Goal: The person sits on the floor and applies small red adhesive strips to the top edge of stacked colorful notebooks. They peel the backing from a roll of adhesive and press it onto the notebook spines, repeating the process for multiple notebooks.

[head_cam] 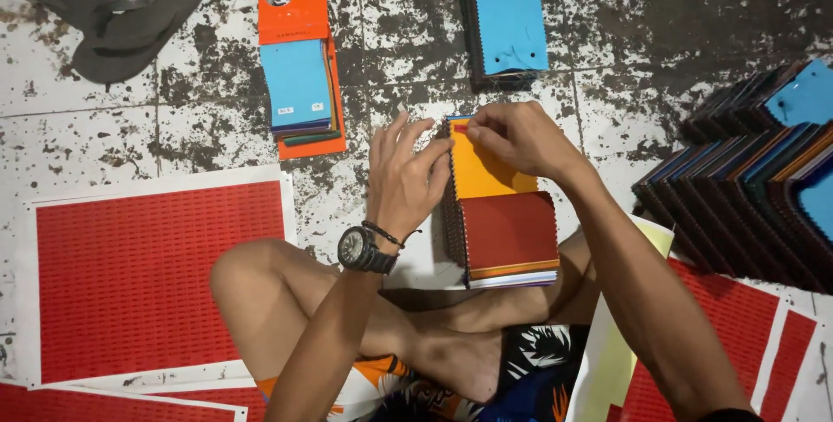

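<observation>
While both hands worked at its top edge, the swatch stack in hand (508, 231) lay on the floor (607, 49) before the crossed legs.
Left hand (401, 177): fingers spread, steadying the stack's left edge.
Right hand (514, 137): pinched narrow on a small red sticker (460, 128) at the yellow swatch (486, 170).
Judged done: overlapping swatch stacks (746, 188) at right; blue-topped stack (508, 19); orange-backed card (297, 49).
Judged left: red sticker sheets (156, 274), largely full.
</observation>
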